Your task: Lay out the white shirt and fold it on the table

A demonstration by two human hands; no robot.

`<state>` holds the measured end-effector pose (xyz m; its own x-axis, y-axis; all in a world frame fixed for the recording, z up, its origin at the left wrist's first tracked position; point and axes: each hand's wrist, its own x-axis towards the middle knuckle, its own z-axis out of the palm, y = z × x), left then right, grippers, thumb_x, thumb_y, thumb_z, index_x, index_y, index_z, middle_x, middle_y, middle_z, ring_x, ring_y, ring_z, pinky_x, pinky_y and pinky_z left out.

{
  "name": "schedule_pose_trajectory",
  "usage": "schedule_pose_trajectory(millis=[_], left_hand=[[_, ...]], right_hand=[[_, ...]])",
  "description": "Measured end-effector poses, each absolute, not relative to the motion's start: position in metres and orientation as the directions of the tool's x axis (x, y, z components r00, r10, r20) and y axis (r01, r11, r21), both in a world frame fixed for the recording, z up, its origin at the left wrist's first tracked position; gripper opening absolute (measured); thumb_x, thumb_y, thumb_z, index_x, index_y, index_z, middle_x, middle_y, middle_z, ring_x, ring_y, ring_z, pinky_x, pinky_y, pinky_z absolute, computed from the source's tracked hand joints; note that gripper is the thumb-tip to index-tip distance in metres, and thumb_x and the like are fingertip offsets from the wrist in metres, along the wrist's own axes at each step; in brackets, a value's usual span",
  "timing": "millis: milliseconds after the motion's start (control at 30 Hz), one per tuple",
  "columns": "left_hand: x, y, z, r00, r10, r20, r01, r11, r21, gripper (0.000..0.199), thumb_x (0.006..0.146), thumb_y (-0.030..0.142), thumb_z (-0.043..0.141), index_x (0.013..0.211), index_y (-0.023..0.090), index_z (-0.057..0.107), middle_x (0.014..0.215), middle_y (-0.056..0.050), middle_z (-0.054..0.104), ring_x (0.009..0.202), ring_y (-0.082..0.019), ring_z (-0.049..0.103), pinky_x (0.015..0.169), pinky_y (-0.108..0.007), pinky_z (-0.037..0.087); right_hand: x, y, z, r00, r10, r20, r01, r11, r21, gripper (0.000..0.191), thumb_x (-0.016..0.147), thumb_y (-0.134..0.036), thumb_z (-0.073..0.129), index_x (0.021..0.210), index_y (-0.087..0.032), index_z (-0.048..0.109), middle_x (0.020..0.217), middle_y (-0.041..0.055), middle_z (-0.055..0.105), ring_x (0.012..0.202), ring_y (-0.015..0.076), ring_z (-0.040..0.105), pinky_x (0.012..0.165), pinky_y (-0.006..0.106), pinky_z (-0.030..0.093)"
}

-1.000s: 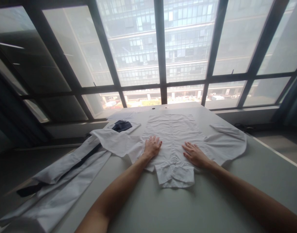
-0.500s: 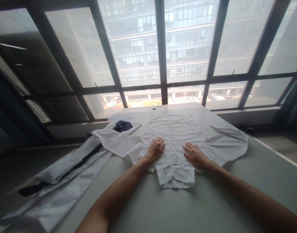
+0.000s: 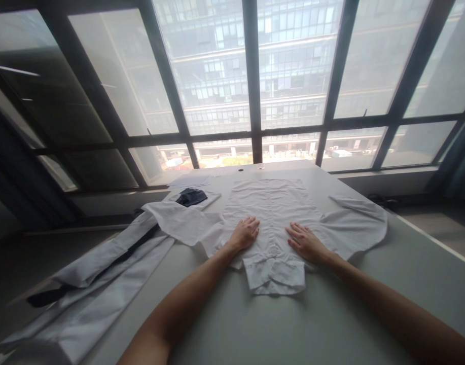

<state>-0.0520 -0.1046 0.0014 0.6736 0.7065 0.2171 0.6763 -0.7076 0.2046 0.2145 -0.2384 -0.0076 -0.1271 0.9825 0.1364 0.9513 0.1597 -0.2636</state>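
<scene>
A white garment (image 3: 272, 203) lies spread on the table, its collar end (image 3: 276, 278) nearest me and its two sleeves out to the sides. My left hand (image 3: 245, 233) rests flat on the garment's left part, fingers extended. On the right part, beside the row of fastenings down the middle, my right hand (image 3: 305, 243) also lies flat with its fingers apart. Neither hand grips the cloth.
White and dark cloth (image 3: 114, 253) drapes over the left edge of the table (image 3: 232, 324). A dark folded piece (image 3: 192, 197) and papers (image 3: 188, 180) lie at the back left. Large windows (image 3: 217, 71) stand beyond the table.
My left hand has shifted very slightly up and to the right on the garment. My right hand and the garment look unchanged.
</scene>
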Motion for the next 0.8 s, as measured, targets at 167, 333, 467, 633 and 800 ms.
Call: schedule_pose_trajectory(millis=[167, 333, 467, 633, 800], left_hand=[[-0.054, -0.106, 0.004, 0.682, 0.693, 0.234, 0.663, -0.721, 0.203, 0.039, 0.101, 0.028, 0.051, 0.139, 0.022, 0.061, 0.153, -0.014, 0.052, 0.144, -0.029, 0.045, 0.120, -0.055, 0.035], [-0.054, -0.113, 0.006, 0.784, 0.555, 0.278, 0.513, -0.832, 0.211, 0.039, 0.101, 0.026, 0.053, 0.139, 0.024, 0.061, 0.156, -0.012, 0.050, 0.147, -0.027, 0.042, 0.121, -0.050, 0.036], [-0.051, -0.115, 0.005, 0.822, 0.509, 0.256, 0.460, -0.858, 0.227, 0.038, 0.103, 0.023, 0.048, 0.138, 0.026, 0.063, 0.155, -0.010, 0.052, 0.147, -0.024, 0.043, 0.123, -0.045, 0.036], [-0.050, -0.111, 0.003, 0.819, 0.516, 0.253, 0.463, -0.853, 0.242, 0.040, 0.100, 0.023, 0.053, 0.139, 0.024, 0.062, 0.153, -0.011, 0.054, 0.145, -0.025, 0.047, 0.122, -0.045, 0.038], [-0.052, -0.115, 0.009, 0.831, 0.445, 0.333, 0.376, -0.892, 0.252, 0.037, 0.098, 0.017, 0.054, 0.133, 0.021, 0.066, 0.147, -0.012, 0.059, 0.141, -0.025, 0.051, 0.119, -0.043, 0.041]], right_hand=[[0.213, -0.239, -0.007, -0.124, 0.982, 0.140, 0.953, 0.157, -0.258, 0.058, 0.103, -0.041, 0.042, 0.155, -0.016, 0.047, 0.164, 0.0181, 0.035, 0.155, 0.0315, 0.028, 0.124, 0.055, 0.022], [0.208, -0.246, 0.000, -0.196, 0.933, 0.300, 0.919, 0.282, -0.276, 0.055, 0.100, -0.031, 0.045, 0.153, -0.017, 0.050, 0.158, 0.0173, 0.046, 0.148, 0.0302, 0.041, 0.122, 0.053, 0.031], [0.205, -0.250, 0.006, -0.320, 0.873, 0.369, 0.843, 0.440, -0.310, 0.050, 0.099, -0.032, 0.049, 0.148, -0.022, 0.057, 0.153, 0.0128, 0.054, 0.142, 0.0289, 0.049, 0.118, 0.050, 0.041], [0.205, -0.251, 0.008, -0.469, 0.816, 0.337, 0.733, 0.573, -0.367, 0.040, 0.099, -0.037, 0.054, 0.135, -0.029, 0.068, 0.145, 0.0071, 0.063, 0.138, 0.0267, 0.053, 0.116, 0.048, 0.043], [0.204, -0.252, 0.008, -0.401, 0.825, 0.398, 0.696, 0.557, -0.453, 0.034, 0.097, -0.039, 0.056, 0.122, -0.026, 0.074, 0.133, 0.0105, 0.069, 0.123, 0.0262, 0.064, 0.107, 0.045, 0.051]])
